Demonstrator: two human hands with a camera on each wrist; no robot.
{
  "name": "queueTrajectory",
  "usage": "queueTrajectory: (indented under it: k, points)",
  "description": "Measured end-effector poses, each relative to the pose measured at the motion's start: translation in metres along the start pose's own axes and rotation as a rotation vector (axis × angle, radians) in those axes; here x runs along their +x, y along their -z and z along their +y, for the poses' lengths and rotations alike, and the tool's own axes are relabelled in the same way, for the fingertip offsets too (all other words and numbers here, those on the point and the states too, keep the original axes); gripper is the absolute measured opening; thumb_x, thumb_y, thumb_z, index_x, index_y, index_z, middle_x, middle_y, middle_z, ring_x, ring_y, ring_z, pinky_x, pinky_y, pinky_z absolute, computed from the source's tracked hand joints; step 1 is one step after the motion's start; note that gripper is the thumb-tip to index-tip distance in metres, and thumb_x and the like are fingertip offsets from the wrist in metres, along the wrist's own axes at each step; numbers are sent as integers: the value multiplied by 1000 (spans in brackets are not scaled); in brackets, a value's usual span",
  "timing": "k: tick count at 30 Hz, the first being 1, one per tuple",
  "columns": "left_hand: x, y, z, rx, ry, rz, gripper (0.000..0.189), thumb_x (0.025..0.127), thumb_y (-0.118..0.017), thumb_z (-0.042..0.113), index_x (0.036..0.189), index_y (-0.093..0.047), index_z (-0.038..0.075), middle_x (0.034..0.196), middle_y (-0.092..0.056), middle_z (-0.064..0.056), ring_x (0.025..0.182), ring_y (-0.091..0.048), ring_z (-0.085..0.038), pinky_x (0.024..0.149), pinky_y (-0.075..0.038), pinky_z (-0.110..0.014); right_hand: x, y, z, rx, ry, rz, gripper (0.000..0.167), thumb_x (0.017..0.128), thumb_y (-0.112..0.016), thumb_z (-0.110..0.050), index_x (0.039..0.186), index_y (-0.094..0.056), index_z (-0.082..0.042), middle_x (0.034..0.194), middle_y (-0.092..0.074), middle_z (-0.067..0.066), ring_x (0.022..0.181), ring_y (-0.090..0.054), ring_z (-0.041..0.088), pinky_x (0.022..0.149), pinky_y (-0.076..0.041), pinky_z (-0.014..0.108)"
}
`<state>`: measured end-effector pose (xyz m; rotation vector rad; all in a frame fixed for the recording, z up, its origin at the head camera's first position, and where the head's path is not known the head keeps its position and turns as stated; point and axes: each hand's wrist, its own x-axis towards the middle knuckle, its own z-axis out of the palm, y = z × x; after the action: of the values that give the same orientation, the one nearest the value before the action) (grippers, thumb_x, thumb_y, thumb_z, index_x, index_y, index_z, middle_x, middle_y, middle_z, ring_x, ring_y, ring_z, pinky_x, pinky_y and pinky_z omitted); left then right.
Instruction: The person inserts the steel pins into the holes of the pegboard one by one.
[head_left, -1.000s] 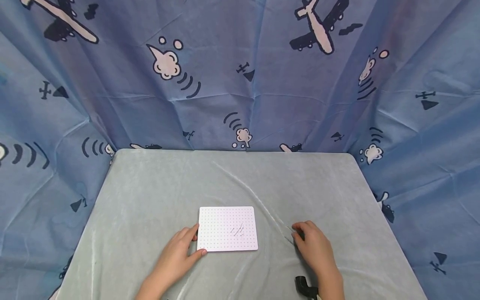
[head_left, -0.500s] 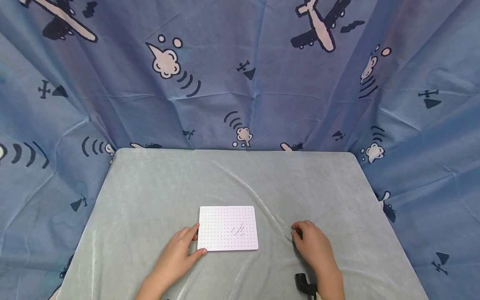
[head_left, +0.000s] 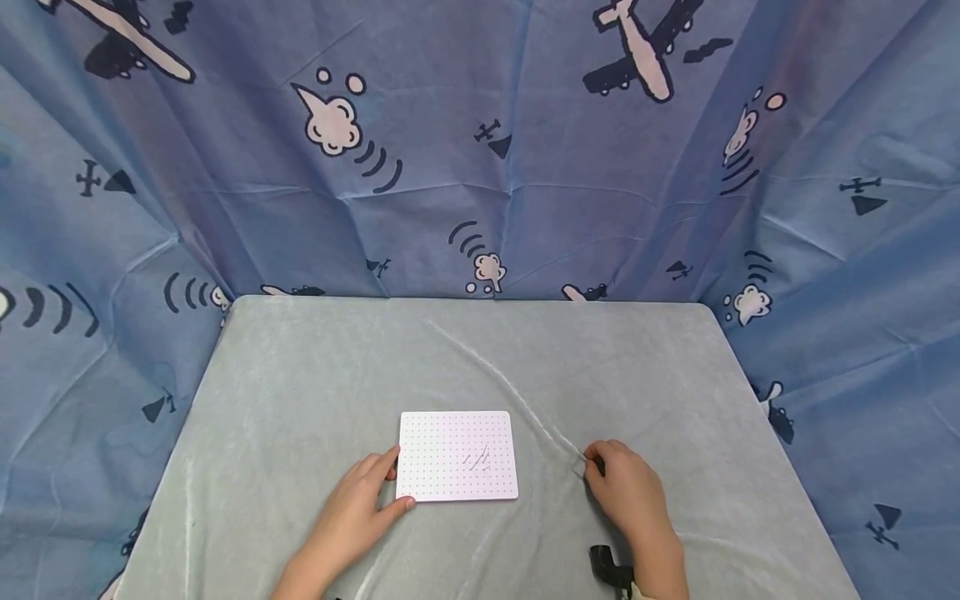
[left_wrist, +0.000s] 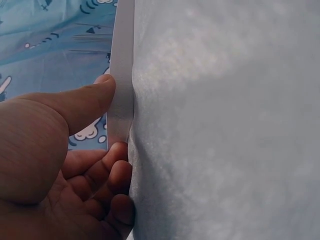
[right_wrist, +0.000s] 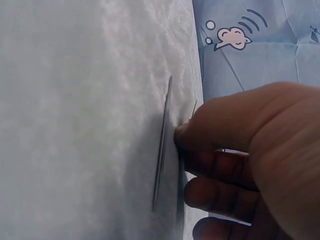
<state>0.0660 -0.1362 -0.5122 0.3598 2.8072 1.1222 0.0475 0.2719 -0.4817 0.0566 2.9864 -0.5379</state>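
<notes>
A white board (head_left: 456,442) dotted with rows of small holes lies flat on the cloth. Several thin dark pin-like pieces (head_left: 477,459) show on its right half. My left hand (head_left: 351,510) holds its near left corner, thumb at the front edge and fingers along the left side; in the left wrist view the thumb (left_wrist: 102,95) presses the board's pale edge (left_wrist: 122,90). To the right, my right hand (head_left: 628,490) is low at the cloth, thumb and forefinger pinching a thin metal pin (right_wrist: 194,107), mostly hidden. Another slim metal pin (right_wrist: 163,145) lies beside the fingertips.
Pale grey-green cloth (head_left: 337,358) with creases covers the table. A black strap-like piece (head_left: 609,568) sits beside my right wrist. Blue curtains (head_left: 420,167) printed with planes and clouds hang behind and at both sides.
My right thumb and forefinger have closed together at the cloth. The left hand and the board stay in place; the head view shifts very slightly.
</notes>
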Motion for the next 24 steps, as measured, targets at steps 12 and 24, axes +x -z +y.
queueTrajectory:
  k: [12, 24]
  points:
    - [1, 0, 0, -4, 1, -4, 78, 86, -96, 23, 151, -60, -3, 105, -60, 13, 96, -53, -7, 89, -50, -34, -1, -2, 2, 8, 88, 176, 11, 93, -78, -5, 99, -76, -14, 94, -72, -1, 73, -60, 14, 65, -54, 42]
    - [0, 1, 0, -8, 4, -7, 79, 87, -96, 24, 152, -60, -1, 106, -60, 13, 97, -53, -6, 90, -50, -34, 0, 1, -15, 104, 176, 295, 20, 88, -78, -1, 95, -70, -18, 75, -59, -10, 61, -47, 4, 56, -42, 30]
